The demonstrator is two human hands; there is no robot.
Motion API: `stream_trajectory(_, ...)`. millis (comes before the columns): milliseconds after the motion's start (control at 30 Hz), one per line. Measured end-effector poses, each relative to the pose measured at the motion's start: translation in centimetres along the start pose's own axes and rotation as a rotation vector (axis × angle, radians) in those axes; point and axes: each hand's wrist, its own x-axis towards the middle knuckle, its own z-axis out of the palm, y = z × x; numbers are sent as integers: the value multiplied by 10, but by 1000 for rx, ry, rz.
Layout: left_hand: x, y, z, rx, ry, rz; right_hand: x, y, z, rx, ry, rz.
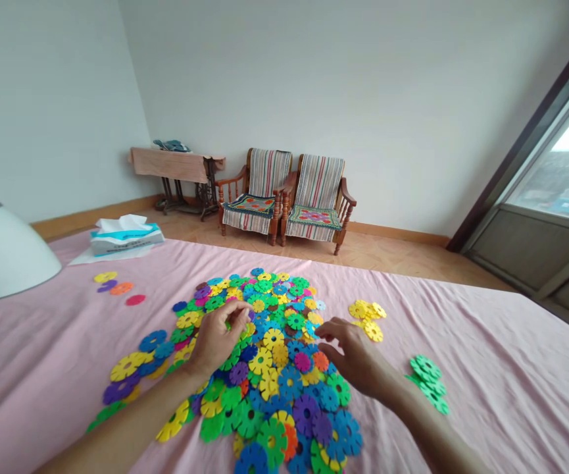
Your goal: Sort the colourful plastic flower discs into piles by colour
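A wide heap of flower-shaped plastic discs (274, 339) in several colours lies in front of me, each disc notched around its rim. Over the left part of the heap, my left hand (221, 336) has its fingers curled in toward the thumb. A purple disc shows beside those fingertips, but I cannot make out whether they grip anything. At the heap's right edge, my right hand (352, 352) hovers with thumb and fingers apart, holding nothing. Beyond it sits a small group of yellow discs (368, 316). Green discs (429, 382) overlap in a stack to the right of my right forearm.
Pink cloth (501, 368) covers the surface. A few loose discs (121, 288) lie at the left, near a tissue box (127, 240) and a white cone-shaped object (5, 253). Past the far edge stand two wooden armchairs (318, 184) and a cloth-covered sewing table (170, 164).
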Motion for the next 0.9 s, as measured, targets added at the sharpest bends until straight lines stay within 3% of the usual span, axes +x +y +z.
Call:
stream_trajectory(233,1,-3,1,9,1,1,35,-13,33,-163,11,-22)
stream_trajectory(500,-1,-7,2,25,-6,-1,31,-13,45,-229,33,-85)
stream_trajectory(700,1,-5,2,27,-10,2,12,8,14,-76,260,37)
stream_trajectory(900,1,-4,1,30,-6,11,-31,75,-43,-23,332,361)
